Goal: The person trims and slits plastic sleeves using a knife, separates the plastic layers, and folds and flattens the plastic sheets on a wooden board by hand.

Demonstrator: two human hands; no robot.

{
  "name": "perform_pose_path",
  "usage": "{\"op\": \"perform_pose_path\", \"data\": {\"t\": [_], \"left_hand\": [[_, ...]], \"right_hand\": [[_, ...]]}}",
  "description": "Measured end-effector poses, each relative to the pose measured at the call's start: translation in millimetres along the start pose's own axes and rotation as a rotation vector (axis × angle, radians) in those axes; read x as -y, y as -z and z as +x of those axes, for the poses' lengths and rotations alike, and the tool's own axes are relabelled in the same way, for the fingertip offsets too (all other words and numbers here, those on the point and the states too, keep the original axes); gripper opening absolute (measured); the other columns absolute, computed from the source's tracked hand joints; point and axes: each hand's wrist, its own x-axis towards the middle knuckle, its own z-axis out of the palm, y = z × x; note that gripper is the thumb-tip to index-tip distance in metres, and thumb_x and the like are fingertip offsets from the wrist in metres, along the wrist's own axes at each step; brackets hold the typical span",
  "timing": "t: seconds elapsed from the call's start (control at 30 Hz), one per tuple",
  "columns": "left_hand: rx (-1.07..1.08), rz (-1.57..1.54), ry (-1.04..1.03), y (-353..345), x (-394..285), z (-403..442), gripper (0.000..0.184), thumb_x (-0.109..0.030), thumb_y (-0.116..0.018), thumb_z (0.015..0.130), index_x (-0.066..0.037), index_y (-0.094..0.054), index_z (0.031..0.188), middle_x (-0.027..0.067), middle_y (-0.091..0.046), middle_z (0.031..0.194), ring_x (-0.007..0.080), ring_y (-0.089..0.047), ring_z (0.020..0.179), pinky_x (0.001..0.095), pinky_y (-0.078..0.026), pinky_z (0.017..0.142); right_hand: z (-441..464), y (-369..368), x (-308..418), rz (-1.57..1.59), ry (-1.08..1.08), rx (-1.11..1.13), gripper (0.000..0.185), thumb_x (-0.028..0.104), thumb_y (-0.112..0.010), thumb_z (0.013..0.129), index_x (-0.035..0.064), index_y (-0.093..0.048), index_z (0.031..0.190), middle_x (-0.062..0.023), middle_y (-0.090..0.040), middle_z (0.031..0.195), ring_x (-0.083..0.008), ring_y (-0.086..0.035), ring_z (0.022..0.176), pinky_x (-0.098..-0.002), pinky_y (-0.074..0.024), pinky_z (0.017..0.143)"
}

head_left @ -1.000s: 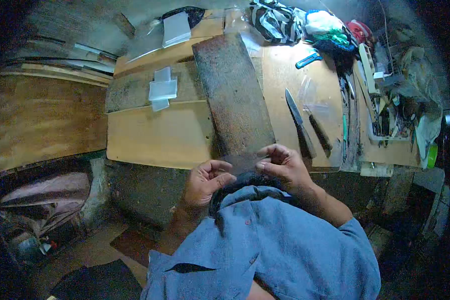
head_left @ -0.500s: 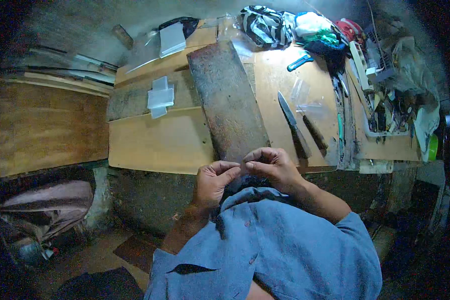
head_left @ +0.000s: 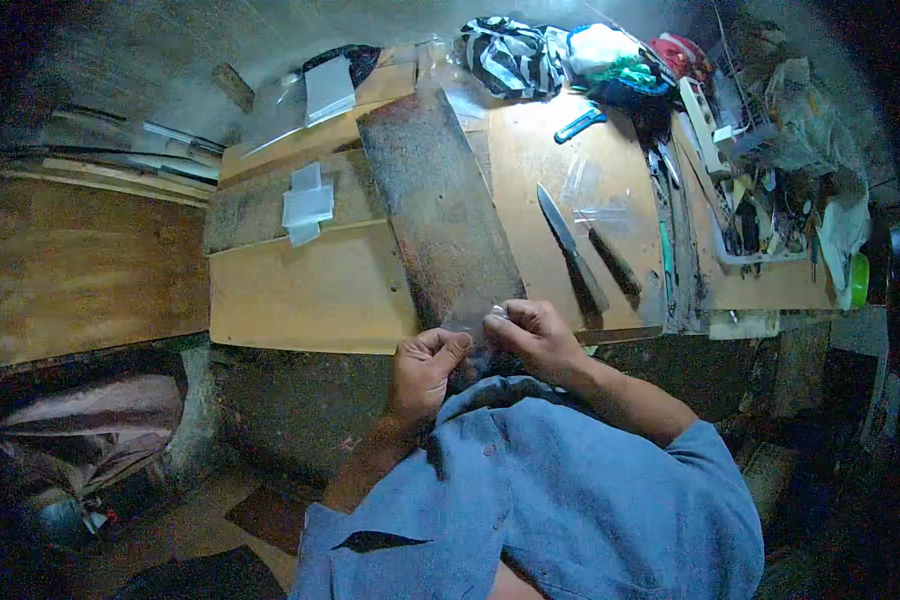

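Near the front edge of the table, my left hand [head_left: 428,368] has its thumb and fingers pinched together. Close beside it, my right hand [head_left: 532,336] is also pinched. Something thin and clear seems to lie between them, too faint to make out. Both hands are at the near end of a long dark board [head_left: 440,200]. Right of the board lie a knife [head_left: 568,245] and a second dark-handled tool [head_left: 613,262], with clear plastic pieces [head_left: 600,213] beside them. A small stack of translucent bags [head_left: 308,204] rests left of the board.
A blue cutter [head_left: 579,122] lies toward the back, below a striped bag [head_left: 513,60] and other cloths. White sheets [head_left: 329,90] are at the back left. A tray of tools [head_left: 765,255] stands at the right, near a power strip [head_left: 703,125].
My hands first came together, then parted slightly, still pinched. The table and its items have shifted left in view as the camera turned.
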Motion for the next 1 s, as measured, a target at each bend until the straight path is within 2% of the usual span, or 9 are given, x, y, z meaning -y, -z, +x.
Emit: {"op": "perform_pose_path", "data": {"t": [0.1, 0.13, 0.2, 0.3, 0.5, 0.6, 0.73, 0.8, 1.0], "left_hand": [[-0.049, -0.068, 0.026, 2.7, 3.3, 1.5, 0.019, -0.020, -0.065, 0.087, -0.003, -0.063, 0.080, 0.0022, -0.062, 0.068, 0.0078, -0.055, 0.056, 0.0226, -0.044, 0.051], [-0.093, -0.073, 0.019, 4.0, 1.7, 1.6, 0.019, -0.021, -0.065, 0.086, -0.003, -0.063, 0.080, 0.0026, -0.062, 0.068, 0.0085, -0.056, 0.055, 0.0229, -0.045, 0.050], [-0.145, -0.081, 0.011, 6.4, -2.1, -0.2, 0.019, -0.021, -0.066, 0.086, -0.003, -0.063, 0.080, 0.0030, -0.062, 0.067, 0.0092, -0.057, 0.054, 0.0232, -0.046, 0.049], [-0.134, -0.268, 0.052, 11.7, -7.9, -4.3, 0.019, -0.022, -0.067, 0.085, -0.003, -0.063, 0.082, 0.0038, -0.063, 0.067, 0.0101, -0.058, 0.054, 0.0238, -0.047, 0.050], [-0.179, -0.183, -0.048, 16.9, -13.1, -8.9, 0.017, -0.017, -0.065, 0.085, -0.001, -0.063, 0.083, 0.0084, -0.063, 0.068, 0.0149, -0.060, 0.055, 0.0263, -0.050, 0.054], [-0.238, -0.127, -0.061, 14.2, -21.6, -13.0, 0.017, -0.018, -0.066, 0.085, -0.001, -0.063, 0.083, 0.0081, -0.063, 0.068, 0.0144, -0.060, 0.056, 0.0255, -0.049, 0.054], [-0.265, -0.099, -0.074, 23.8, -27.7, -13.7, 0.019, -0.021, -0.065, 0.086, -0.002, -0.063, 0.083, 0.0073, -0.063, 0.068, 0.0140, -0.060, 0.056, 0.0255, -0.048, 0.053], [-0.269, -0.073, -0.084, 27.4, -29.1, -13.4, 0.020, -0.021, -0.064, 0.086, -0.002, -0.062, 0.084, 0.0069, -0.063, 0.069, 0.0139, -0.060, 0.055, 0.0257, -0.049, 0.053], [-0.330, -0.100, -0.115, 34.2, -34.3, -13.5, 0.019, -0.022, -0.064, 0.087, -0.004, -0.062, 0.083, 0.0048, -0.062, 0.068, 0.0132, -0.060, 0.054, 0.0251, -0.049, 0.050]], "right_hand": [[7.6, 16.5, -3.1, -0.272, 0.241, -0.255, 0.024, 0.018, -0.064, 0.086, 0.0001, -0.059, 0.101, -0.0084, -0.064, 0.087, -0.0158, -0.060, 0.075, -0.0290, -0.0480, 0.067], [8.9, 29.8, 8.2, -0.483, 0.114, -0.346, 0.030, 0.020, -0.066, 0.083, 0.0017, -0.058, 0.105, -0.0138, -0.063, 0.095, -0.0243, -0.061, 0.084, -0.0336, -0.0486, 0.074], [16.6, 67.9, -17.6, -1.111, 0.428, -0.550, 0.035, 0.019, -0.064, 0.082, 0.0024, -0.053, 0.111, -0.0196, -0.057, 0.103, -0.0340, -0.055, 0.096, -0.0387, -0.0451, 0.082], [17.3, 97.7, -43.4, -1.318, 0.202, -0.629, 0.042, 0.022, -0.069, 0.076, 0.0037, -0.052, 0.109, -0.0180, -0.055, 0.097, -0.0360, -0.053, 0.092, -0.0427, -0.0454, 0.079], [14.2, 111.7, -71.2, -1.349, -0.022, -0.533, 0.045, 0.016, -0.067, 0.076, 0.0038, -0.046, 0.114, -0.0206, -0.052, 0.101, -0.0374, -0.051, 0.095, -0.0447, -0.0448, 0.079], [11.6, 122.8, -88.6, -1.296, 0.190, -0.548, 0.040, 0.008, -0.061, 0.080, 0.0031, -0.046, 0.116, -0.0204, -0.051, 0.094, -0.0393, -0.050, 0.087, -0.0439, -0.0428, 0.077], [-8.4, 98.0, -34.7, -0.949, 0.328, -0.427, 0.034, 0.003, -0.061, 0.077, 0.0030, -0.053, 0.110, -0.0162, -0.052, 0.094, -0.0335, -0.055, 0.087, -0.0358, -0.0445, 0.076], [-28.0, 88.2, -2.3, -0.734, 0.210, -0.295, 0.033, 0.002, -0.062, 0.076, 0.0026, -0.055, 0.108, -0.0145, -0.053, 0.093, -0.0306, -0.055, 0.087, -0.0347, -0.0445, 0.076], [-55.5, 57.1, 62.0, -0.752, 0.187, -0.023, 0.029, -0.003, -0.067, 0.069, 0.0032, -0.063, 0.097, -0.0102, -0.059, 0.088, -0.0214, -0.060, 0.081, -0.0305, -0.0480, 0.071]]}}
